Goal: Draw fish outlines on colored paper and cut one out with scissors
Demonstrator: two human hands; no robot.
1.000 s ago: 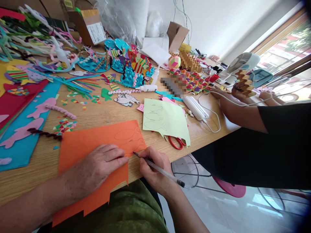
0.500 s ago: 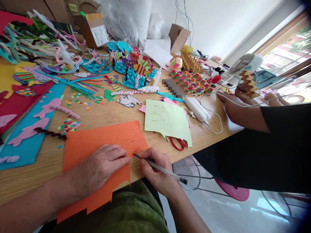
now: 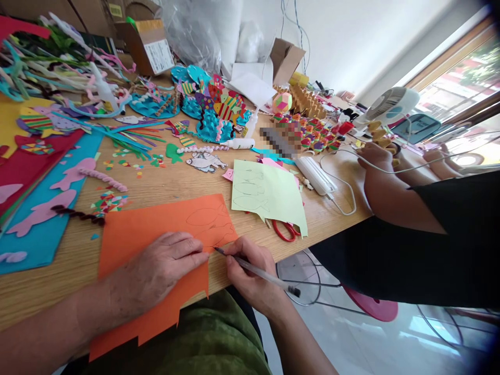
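Pen (image 3: 269, 276) in head view: the right hand (image 3: 252, 268) pinches it, tip down by the lower edge of an orange sheet (image 3: 128, 229). The left hand (image 3: 167, 263) lies flat on that sheet, fingers stretched out, gripping nothing. The sheet rests on the near edge of the table (image 3: 167, 179) and juts past it over the lap. I'd judge the step to be drawing the lowest of the fish outlines (image 3: 205, 214); the next stroke calls for a steady sheet and a light tip.

From here the left hand covers the sheet's middle, and the lowest outline partly vanishes behind fingers. I can't tell whether the tip touches. A green sheet (image 3: 283, 190) hides the blades of the scissors (image 3: 285, 240).
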